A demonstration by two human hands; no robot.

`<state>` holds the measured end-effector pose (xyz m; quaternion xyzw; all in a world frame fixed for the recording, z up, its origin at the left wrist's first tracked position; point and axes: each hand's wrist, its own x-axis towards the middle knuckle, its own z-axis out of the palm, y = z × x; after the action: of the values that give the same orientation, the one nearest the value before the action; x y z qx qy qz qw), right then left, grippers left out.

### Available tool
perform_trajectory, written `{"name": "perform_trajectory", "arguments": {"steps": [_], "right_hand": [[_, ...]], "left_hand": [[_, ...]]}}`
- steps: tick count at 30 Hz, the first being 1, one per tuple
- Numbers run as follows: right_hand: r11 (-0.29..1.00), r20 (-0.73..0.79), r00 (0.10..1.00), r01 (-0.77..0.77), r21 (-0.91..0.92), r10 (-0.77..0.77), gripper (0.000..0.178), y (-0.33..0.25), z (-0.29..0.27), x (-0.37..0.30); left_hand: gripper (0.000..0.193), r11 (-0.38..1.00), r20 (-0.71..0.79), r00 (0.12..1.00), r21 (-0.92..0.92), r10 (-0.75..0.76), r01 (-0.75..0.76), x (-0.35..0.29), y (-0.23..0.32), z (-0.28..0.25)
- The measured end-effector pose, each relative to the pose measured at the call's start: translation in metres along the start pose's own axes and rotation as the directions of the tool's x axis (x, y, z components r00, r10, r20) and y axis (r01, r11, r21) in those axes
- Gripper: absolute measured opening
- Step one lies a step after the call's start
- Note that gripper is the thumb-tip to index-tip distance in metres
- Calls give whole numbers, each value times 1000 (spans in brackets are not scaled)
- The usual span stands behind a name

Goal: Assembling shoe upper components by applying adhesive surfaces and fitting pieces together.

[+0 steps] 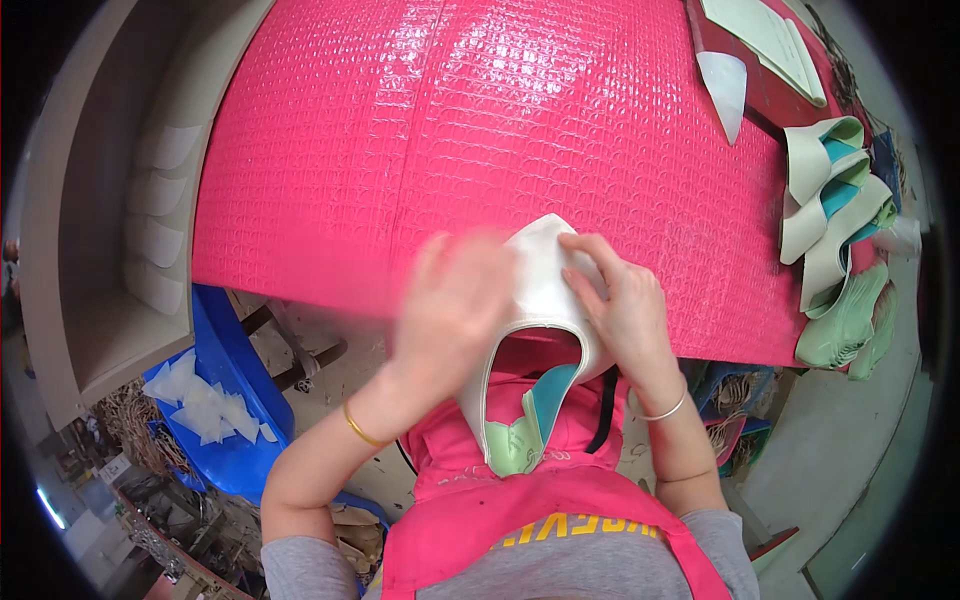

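Observation:
A white shoe upper [545, 262] lies at the table's near edge, its pointed toe away from me. Its opening faces me, and the heel part hangs over the edge, showing pale green and teal lining. My right hand [628, 305] grips the upper's right side, with curled fingers and thumb on the white surface near the toe. Close by the upper's left side is my left hand [455, 300], smeared by motion. Its fingers are too blurred to show whether they touch the upper or hold anything.
A pink textured cover lies over the table [330, 200]. At the right edge stand several stacked shoe uppers [815, 215], with green pieces [840, 335] beside them. A notebook [765, 40] lies far right. On the left are a grey shelf box [90, 210] and a blue chair [235, 465] bearing whitish translucent scraps.

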<state>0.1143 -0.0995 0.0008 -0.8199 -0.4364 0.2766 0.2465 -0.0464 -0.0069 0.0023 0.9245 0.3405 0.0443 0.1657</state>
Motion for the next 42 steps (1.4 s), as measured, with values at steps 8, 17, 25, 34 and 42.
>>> {"name": "perform_trajectory", "arguments": {"steps": [8,17,25,34,42], "right_hand": [[829,0,864,484,-281,-504,61,19,-22,-31],[802,395,817,538,-259,-421,60,14,-14,-27],[658,466,698,699,-279,-544,45,9,-4,21],[954,-35,954,299,4,-298,37,63,-53,17],[505,133,962,6,863,-239,47,27,-32,17]], "left_hand": [[52,904,-25,927,-210,375,-372,-12,-4,30],[38,963,-64,961,9,268,-268,-55,-28,2],[30,952,-161,950,-113,266,-286,-70,-27,20],[34,900,-403,824,-5,397,-436,-29,23,17],[24,831,-610,619,122,494,-543,25,9,-48]]}}
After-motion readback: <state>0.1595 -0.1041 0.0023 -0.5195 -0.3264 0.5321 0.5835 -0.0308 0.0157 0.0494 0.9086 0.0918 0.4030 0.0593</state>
